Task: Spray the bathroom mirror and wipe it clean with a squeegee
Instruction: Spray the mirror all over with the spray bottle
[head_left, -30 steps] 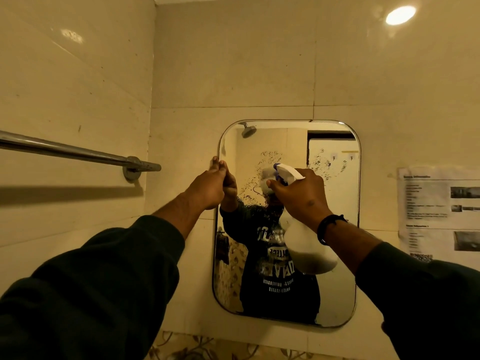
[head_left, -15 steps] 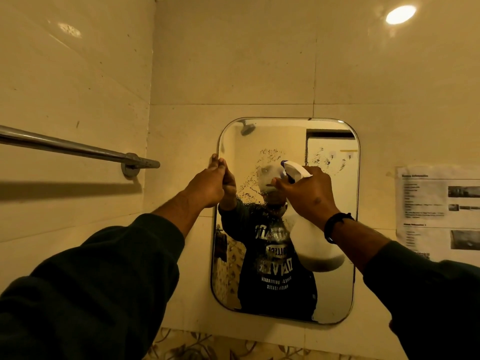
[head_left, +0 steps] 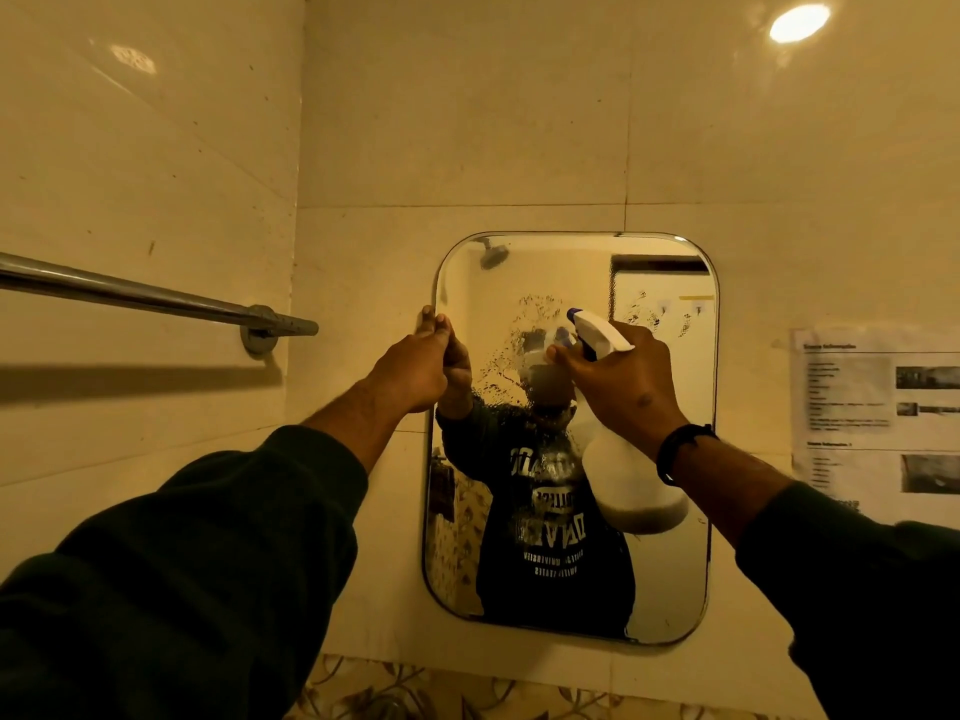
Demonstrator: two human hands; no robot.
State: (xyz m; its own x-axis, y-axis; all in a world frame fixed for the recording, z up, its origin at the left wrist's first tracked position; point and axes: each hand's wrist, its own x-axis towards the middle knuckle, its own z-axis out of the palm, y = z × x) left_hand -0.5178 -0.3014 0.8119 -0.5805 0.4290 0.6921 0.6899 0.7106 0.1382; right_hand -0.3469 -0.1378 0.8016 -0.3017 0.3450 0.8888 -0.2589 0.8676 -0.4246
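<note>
On the far tiled wall [head_left: 467, 122], a rounded-corner mirror [head_left: 670, 563] is mounted upright, with its left edge near the corner where the left wall meets the far one. Spray droplets [head_left: 524, 324] speckle the upper middle of the glass, and a second, darker patch of droplets [head_left: 644, 317] lies to the right of the nozzle. The left hand [head_left: 415, 366] is raised to the mirror's left edge at upper height; its fingers are bunched together with their tips touching that edge, though the view does not show plainly whether they pinch the rim or merely press on it. The right hand [head_left: 623, 387] is clamped around the neck of a white spray bottle [head_left: 631, 485], with one finger laid on the trigger below the head. The bottle is held upright just in front of the glass, its nozzle pointing left and slightly up toward the droplet area, and its rounded body hanging below the hand. A dark wristband [head_left: 675, 449] circles the right wrist, and both forearms emerge from dark sleeves [head_left: 182, 563]. A chrome towel bar [head_left: 156, 296] runs along the left wall, ending in a round bracket near the corner. A printed paper sheet [head_left: 872, 418] is fixed to the far wall to the right of the mirror. A round ceiling light's reflection [head_left: 799, 23] shines at upper right. Below the mirror runs a band of leaf-patterned tile [head_left: 441, 688].
</note>
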